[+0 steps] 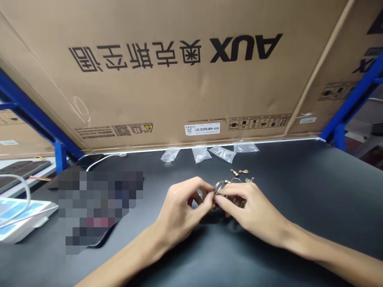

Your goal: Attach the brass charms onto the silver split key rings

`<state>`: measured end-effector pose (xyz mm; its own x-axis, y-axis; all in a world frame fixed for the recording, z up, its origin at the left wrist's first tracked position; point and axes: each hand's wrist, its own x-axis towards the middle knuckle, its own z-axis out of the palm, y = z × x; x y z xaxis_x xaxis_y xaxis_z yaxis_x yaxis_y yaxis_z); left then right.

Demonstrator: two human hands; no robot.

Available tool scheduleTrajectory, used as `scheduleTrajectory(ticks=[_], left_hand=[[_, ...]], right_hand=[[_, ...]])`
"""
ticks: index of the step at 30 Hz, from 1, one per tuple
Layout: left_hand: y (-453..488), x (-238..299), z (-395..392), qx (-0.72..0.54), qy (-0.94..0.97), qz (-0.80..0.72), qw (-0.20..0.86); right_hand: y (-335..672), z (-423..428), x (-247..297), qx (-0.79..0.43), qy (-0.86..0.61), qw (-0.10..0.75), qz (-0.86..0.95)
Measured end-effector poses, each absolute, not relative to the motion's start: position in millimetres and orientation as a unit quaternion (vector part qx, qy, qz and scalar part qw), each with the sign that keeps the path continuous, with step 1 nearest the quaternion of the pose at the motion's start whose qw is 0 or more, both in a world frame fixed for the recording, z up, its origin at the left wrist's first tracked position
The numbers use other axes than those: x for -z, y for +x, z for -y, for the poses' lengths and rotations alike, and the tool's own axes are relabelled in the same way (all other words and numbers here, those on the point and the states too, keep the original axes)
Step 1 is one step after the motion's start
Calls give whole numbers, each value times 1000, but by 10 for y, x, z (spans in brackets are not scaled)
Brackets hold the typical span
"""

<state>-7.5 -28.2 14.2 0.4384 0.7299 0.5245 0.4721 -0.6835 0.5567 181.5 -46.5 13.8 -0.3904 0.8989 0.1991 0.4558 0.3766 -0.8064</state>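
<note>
Above the dark mat, my left hand [188, 203] and my right hand [251, 209] meet, fingertips almost touching. Between them stands a metal split ring [219, 186], pinched by the thumb and finger of each hand. Small brass-coloured pieces hang below it, partly covered by my fingers. Just beyond my right hand lie a brass gourd-shaped charm [235, 173], a flat brass charm [244, 171] and another ring [236, 180]. One more brass piece [249, 179] rests close to my right knuckles. What sits under my right palm is mostly hidden.
Several small clear plastic bags [201, 153] lie along the mat's back edge, before a large cardboard box [191, 91]. To the left are a blurred-out phone-like object [100, 207], a white cable [103, 160] and a white-and-blue box [22, 217]. Blue rack posts [353, 97] flank the mat [299, 191].
</note>
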Motion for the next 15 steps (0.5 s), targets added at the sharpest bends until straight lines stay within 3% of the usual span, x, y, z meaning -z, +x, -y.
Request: scheduleTrajectory(ticks=[10,15], left_hand=[[-150,-118,185,-396,887,-231,-56],[-267,-123,117,-353,900,-173,-190]], right_hand=[[1834,408,-122,-596,-340,330,648],[1854,389,-101,-690,-294,288,596]])
